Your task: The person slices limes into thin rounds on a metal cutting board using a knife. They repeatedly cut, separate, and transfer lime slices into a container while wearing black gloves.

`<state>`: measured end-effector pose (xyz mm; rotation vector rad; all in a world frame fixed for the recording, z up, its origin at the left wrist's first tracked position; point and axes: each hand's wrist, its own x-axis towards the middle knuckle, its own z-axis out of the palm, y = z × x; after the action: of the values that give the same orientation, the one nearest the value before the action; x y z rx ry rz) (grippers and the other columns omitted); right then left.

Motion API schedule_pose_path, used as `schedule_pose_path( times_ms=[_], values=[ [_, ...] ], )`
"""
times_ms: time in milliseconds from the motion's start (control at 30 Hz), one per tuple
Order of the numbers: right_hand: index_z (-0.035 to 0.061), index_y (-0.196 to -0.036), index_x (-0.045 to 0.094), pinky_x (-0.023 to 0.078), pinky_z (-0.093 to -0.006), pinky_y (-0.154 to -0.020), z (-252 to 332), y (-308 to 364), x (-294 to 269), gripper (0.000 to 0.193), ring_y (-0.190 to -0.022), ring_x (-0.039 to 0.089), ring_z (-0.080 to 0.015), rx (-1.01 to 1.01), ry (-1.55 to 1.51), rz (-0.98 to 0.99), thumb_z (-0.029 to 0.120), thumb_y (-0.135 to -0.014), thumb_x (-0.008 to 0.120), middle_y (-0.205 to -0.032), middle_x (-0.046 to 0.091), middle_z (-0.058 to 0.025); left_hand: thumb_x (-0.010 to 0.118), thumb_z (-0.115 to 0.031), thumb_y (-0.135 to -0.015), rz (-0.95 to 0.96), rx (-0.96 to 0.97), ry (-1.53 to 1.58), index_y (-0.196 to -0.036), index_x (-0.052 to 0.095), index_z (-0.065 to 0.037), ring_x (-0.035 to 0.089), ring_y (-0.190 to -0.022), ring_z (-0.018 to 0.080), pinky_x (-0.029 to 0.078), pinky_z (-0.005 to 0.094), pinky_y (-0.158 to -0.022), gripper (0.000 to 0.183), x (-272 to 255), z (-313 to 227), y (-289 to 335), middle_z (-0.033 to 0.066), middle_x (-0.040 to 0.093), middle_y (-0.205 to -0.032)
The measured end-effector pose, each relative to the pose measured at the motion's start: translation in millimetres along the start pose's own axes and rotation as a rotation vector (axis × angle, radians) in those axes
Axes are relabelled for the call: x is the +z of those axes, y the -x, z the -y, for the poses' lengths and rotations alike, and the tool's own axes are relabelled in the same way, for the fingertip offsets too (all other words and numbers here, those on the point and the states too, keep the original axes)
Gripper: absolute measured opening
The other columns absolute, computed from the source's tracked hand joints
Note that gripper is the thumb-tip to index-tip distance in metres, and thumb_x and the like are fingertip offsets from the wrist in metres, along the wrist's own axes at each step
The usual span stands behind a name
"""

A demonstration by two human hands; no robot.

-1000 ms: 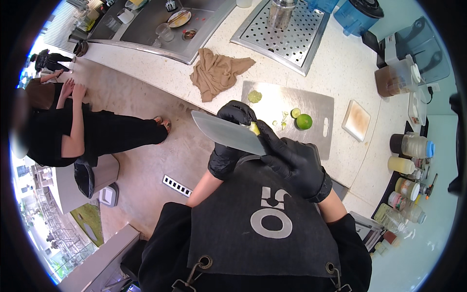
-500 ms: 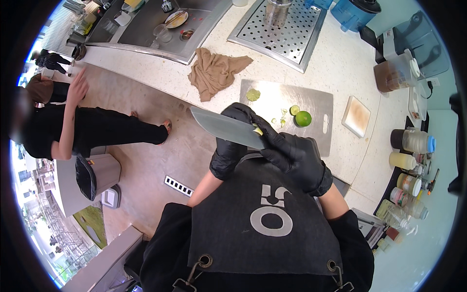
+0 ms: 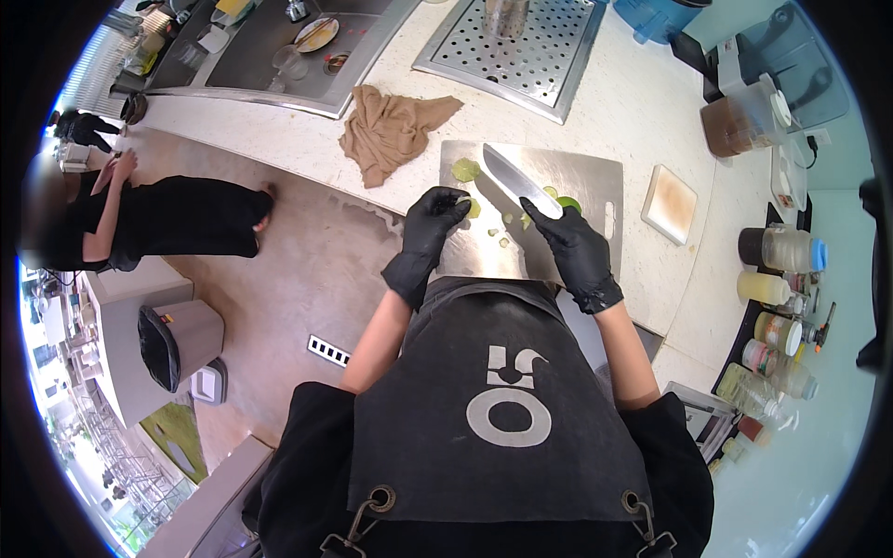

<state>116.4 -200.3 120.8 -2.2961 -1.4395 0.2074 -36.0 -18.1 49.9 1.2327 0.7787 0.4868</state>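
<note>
Both my hands wear black gloves. My right hand (image 3: 575,253) is closed around a kitchen knife (image 3: 521,179), its wide blade slanting up and left above a metal cutting board (image 3: 595,175). At the board's left side my left hand (image 3: 430,232) pinches a thin lime slice (image 3: 473,208) at its fingertips. A pale green lime piece (image 3: 466,169) lies near the board's upper left corner. Just beyond the knife and right hand, a green lime (image 3: 568,203) is partly hidden, with a cut slice (image 3: 551,192) beside it. Small lime scraps (image 3: 504,237) are scattered mid-board.
Left of the board lies a crumpled brown cloth (image 3: 386,130). A perforated drain tray (image 3: 521,65) and a sink (image 3: 270,79) with dishes are farther off. A whitish block (image 3: 670,205) sits right of the board, near several jars (image 3: 763,288). Another person (image 3: 167,219) stands at left.
My hands have moved apart and forward over the board. The knife has swung to point up and left in my right hand. The person at left has drawn their arms in.
</note>
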Motion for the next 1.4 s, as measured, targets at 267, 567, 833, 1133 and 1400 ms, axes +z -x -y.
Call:
schedule_pose_path(
  times_ms=[267, 567, 833, 1133, 1400],
  values=[
    [0.0328, -0.134, 0.053, 0.05, -0.0369, -0.065, -18, 15, 7, 0.054, -0.073, 0.062, -0.028, 0.232, -0.206, 0.051, 0.012, -0.086, 0.061, -0.089, 0.059, -0.0143, 0.071, -0.018, -0.078, 0.148, 0.344, -0.786, -0.092, 0.071, -0.005, 0.064, -0.081, 0.029, 0.049, 0.036, -0.072, 0.019, 28, -2, -59, 0.0143, 0.067, -0.086],
    [0.0066, -0.123, 0.055, 0.052, -0.0421, -0.076, -25, 95, 6, 0.036, -0.091, 0.065, -0.0355, 0.525, -0.248, 0.09, 0.02, -0.089, 0.056, -0.104, 0.064, -0.0208, 0.066, -0.013, -0.081, 0.475, 0.624, -1.023, -0.115, 0.064, -0.008, 0.058, -0.101, 0.0313, 0.048, 0.0391, -0.088, 0.034, 53, 11, -50, 0.0132, 0.063, -0.106],
    [0.0179, -0.135, 0.051, 0.048, -0.0394, -0.051, -26, 132, 22, 0.044, -0.063, 0.063, -0.0275, 0.364, 0.181, 0.059, 0.019, -0.091, 0.056, -0.076, 0.06, -0.0106, 0.066, -0.012, -0.08, 0.619, 0.656, -1.026, -0.117, 0.061, -0.004, 0.057, -0.109, 0.031, 0.047, 0.0398, -0.092, 0.038, 65, 29, -48, 0.0145, 0.061, -0.118],
    [0.0241, -0.143, 0.041, 0.048, -0.0385, -0.05, -43, 109, 50, 0.06, -0.061, 0.061, -0.0253, 0.32, 0.302, 0.006, 0.015, -0.087, 0.06, -0.073, 0.056, -0.0076, 0.061, -0.018, -0.091, 0.582, -0.323, -0.125, -0.12, 0.061, -0.003, 0.06, -0.107, 0.0264, 0.048, 0.0353, -0.091, 0.033, 12, 4, 43, 0.0129, 0.063, -0.118],
    [0.025, -0.137, 0.05, 0.048, -0.039, -0.051, -29, 70, 60, 0.05, -0.06, 0.059, -0.0261, 0.174, 0.126, 0.017, 0.021, -0.088, 0.059, -0.071, 0.056, -0.0089, 0.066, -0.026, -0.089, 0.521, 0.261, -0.688, -0.118, 0.061, -0.007, 0.065, -0.102, 0.021, 0.05, 0.0324, -0.09, 0.036, -24, 78, 68, 0.0088, 0.068, -0.11]
  ],
)
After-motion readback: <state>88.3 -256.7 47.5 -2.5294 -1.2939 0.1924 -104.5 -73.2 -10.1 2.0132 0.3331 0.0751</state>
